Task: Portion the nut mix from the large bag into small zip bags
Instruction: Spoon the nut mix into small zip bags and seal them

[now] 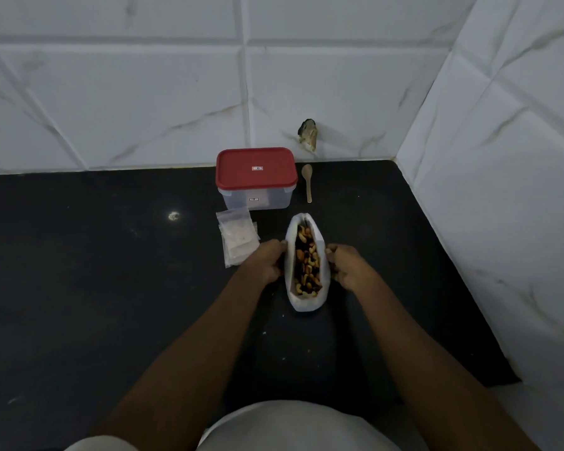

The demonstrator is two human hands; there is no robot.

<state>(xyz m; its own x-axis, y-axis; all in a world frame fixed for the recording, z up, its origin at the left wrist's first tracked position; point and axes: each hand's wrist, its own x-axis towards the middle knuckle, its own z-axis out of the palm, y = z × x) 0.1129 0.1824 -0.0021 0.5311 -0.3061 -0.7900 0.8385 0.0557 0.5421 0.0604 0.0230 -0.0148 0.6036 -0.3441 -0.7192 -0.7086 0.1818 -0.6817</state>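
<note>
A large white bag (306, 302) stands open on the dark counter, full of cashews and dark dried fruit, the nut mix (306, 258). My left hand (265, 262) grips the bag's left edge and my right hand (347, 266) grips its right edge, holding the mouth spread apart. A small stack of clear zip bags (238, 236) lies flat just left of the large bag, partly behind my left hand. A small wooden spoon (307, 182) lies beyond the bag.
A clear plastic box with a red lid (256, 177) stands behind the zip bags near the tiled back wall. A tiled side wall (502, 222) closes off the right. The black counter (111, 288) stretches to the left.
</note>
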